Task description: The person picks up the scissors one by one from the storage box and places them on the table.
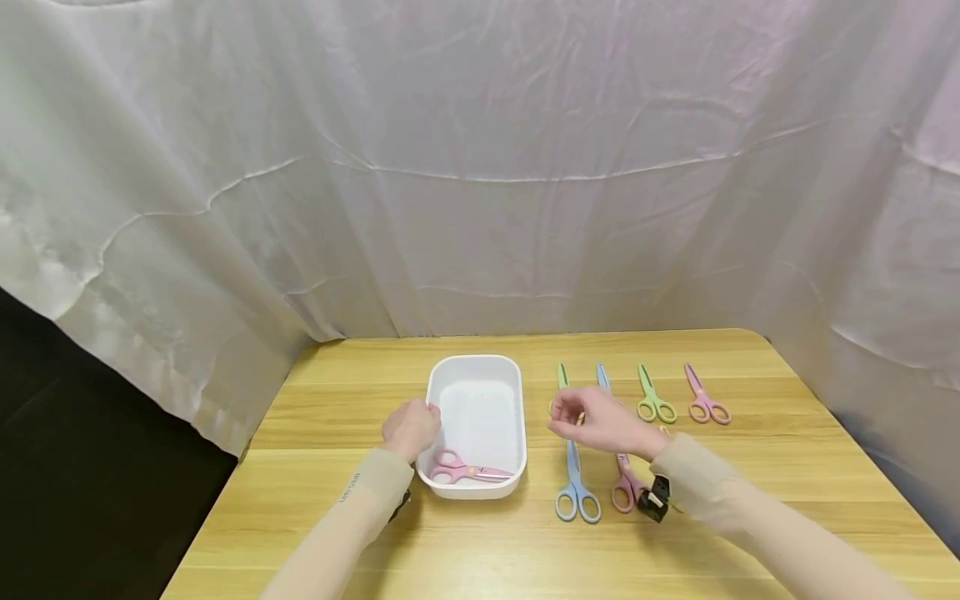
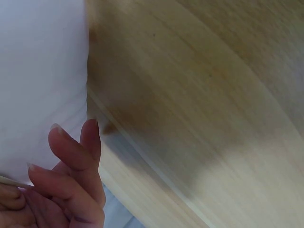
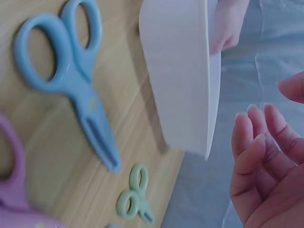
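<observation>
My left hand point(image 1: 412, 428) grips the left rim of a white plastic bin point(image 1: 522, 417), thumb inside and fingers along the outer wall; the left wrist view shows those fingers point(image 2: 71, 161) against the wall. Inside the bin's near end lie pink scissors point(image 1: 450, 468). Right of the bin, my right hand point(image 1: 600, 421) hovers over rows of scissors with nothing in it, its thumb apart from loosely bent fingers point(image 3: 249, 156). Below it lie blue scissors point(image 1: 576, 493) and pink scissors point(image 1: 625, 483), partly covered by the hand and wrist.
Along the back row are green scissors point(image 1: 563, 377), blue scissors point(image 1: 603, 377), more green scissors point(image 1: 654, 404) and mauve-pink scissors point(image 1: 703, 404). The hand overlaps the first two. A pale curtain point(image 1: 480, 208) hangs behind the wooden table point(image 1: 337, 383).
</observation>
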Available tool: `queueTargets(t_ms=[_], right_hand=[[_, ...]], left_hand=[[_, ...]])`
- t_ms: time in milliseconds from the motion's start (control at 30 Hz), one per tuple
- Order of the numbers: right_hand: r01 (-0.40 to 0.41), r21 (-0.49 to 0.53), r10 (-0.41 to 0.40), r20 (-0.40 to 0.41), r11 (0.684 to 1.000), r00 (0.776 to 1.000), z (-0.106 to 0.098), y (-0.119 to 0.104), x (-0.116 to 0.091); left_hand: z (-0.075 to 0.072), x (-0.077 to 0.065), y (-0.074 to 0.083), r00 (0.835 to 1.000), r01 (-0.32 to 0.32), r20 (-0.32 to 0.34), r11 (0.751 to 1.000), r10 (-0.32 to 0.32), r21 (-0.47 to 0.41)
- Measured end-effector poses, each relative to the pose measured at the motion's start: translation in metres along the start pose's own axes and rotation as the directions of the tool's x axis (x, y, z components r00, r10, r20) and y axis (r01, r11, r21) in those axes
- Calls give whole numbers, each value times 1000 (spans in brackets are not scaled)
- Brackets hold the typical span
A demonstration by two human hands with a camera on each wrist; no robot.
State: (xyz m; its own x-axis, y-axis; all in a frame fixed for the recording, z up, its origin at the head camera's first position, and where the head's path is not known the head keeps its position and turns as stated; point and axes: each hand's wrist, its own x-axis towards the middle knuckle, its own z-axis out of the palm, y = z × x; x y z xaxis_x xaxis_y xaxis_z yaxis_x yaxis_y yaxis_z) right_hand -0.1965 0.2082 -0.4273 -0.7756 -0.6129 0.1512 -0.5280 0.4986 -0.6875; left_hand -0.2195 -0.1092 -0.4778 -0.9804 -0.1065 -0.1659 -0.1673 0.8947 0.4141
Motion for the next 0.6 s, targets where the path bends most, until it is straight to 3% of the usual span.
queueTargets(t_ms=[600], right_hand=[[54,27,-57,127,998,990,38,-33,40]], left_hand=[[2,1,-2,1000,-4,-13,1000,4,0]])
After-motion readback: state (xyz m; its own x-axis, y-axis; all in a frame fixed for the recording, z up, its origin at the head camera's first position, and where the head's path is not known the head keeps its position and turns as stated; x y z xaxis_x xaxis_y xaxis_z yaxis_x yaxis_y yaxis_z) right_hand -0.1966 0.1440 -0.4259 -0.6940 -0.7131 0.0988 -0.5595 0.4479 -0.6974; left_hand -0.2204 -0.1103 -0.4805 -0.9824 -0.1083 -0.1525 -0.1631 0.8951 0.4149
